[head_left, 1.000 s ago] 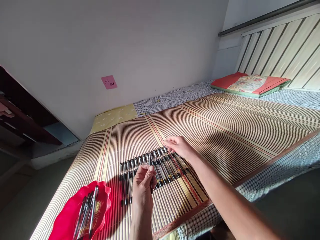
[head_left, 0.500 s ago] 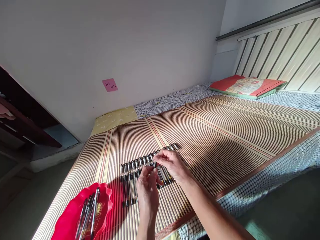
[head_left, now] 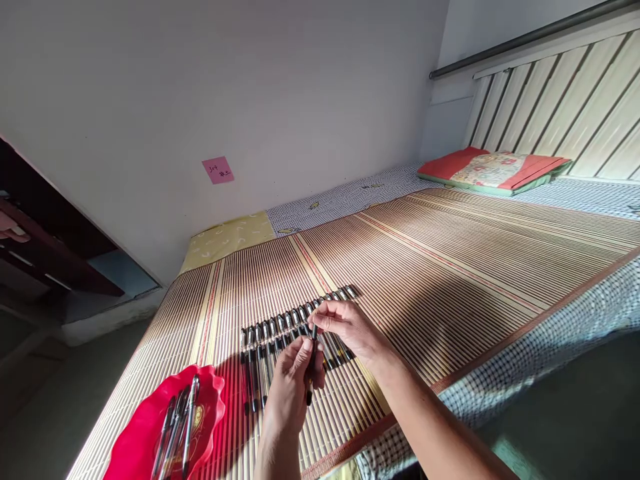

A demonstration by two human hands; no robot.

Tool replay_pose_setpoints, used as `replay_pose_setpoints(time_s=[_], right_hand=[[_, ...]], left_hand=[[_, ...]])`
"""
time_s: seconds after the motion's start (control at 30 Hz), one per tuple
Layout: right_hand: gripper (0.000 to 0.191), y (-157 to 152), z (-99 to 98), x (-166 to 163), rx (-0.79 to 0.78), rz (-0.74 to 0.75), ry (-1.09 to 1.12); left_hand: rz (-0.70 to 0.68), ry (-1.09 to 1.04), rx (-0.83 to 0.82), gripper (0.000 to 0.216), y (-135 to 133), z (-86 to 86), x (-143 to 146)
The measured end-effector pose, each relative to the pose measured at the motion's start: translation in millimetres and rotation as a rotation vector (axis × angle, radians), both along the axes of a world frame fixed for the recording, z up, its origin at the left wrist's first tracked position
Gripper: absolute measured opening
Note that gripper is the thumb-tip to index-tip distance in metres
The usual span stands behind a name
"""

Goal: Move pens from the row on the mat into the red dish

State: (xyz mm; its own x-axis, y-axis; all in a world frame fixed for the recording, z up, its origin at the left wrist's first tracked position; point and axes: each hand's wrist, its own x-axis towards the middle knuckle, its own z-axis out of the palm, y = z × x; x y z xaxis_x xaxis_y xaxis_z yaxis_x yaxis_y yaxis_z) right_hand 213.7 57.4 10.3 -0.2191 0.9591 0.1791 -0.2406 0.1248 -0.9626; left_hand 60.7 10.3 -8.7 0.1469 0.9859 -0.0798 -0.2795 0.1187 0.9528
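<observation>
Head camera, lower edge first: I see a bed covered by a striped bamboo mat (head_left: pixel 450 267), sunlit in the middle and shaded at the lower left. A checked sheet (head_left: pixel 525 360) hangs over the near edge at the lower right. Farther up the frame the mat ends at a yellow cloth (head_left: pixel 227 240) and more patterned sheet against a plain white wall. A slatted headboard (head_left: pixel 560 113) fills the upper right.

At the lower left a red tray (head_left: pixel 133 437) with a wavy rim lies on the mat, holding several pens (head_left: pixel 177 427). Just right of it, a row of pens (head_left: pixel 273 330) lies side by side on the mat, caps pointing away from me. My hands cover the right part of that row. Farther off, a folded red and floral pillow (head_left: pixel 493 170) rests at the upper right, a pink sticky note (head_left: pixel 218 170) is stuck to the wall, and dark furniture (head_left: pixel 50 253) stands at the left edge.

Low in the centre, both hands are clamped on one black pen (head_left: pixel 311 373). It is slim and dark, held nearly upright just above the row. My left hand (head_left: pixel 290 393) wraps the barrel, and my right hand (head_left: pixel 350 327) pinches the upper end.
</observation>
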Motion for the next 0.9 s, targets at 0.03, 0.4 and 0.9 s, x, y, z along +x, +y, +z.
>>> replay_pose_setpoints(time_s=[0.03, 0.4, 0.9], right_hand=[[0.04, -1.0, 1.7, 1.5, -0.006, 0.024, 0.005], [0.04, -2.0, 0.5, 0.4, -0.039, 0.042, 0.042], [0.034, 2.5, -5.8, 2.8, -0.072, 0.091, 0.121]], left_hand=[[-0.034, -0.031, -0.031, 0.046, -0.2, 1.3, -0.5], [-0.157, -0.056, -0.062, 0.046, -1.4, 5.2, -2.0], [-0.106, -0.121, -0.123, 0.048, 0.9, 1.4, 0.7]])
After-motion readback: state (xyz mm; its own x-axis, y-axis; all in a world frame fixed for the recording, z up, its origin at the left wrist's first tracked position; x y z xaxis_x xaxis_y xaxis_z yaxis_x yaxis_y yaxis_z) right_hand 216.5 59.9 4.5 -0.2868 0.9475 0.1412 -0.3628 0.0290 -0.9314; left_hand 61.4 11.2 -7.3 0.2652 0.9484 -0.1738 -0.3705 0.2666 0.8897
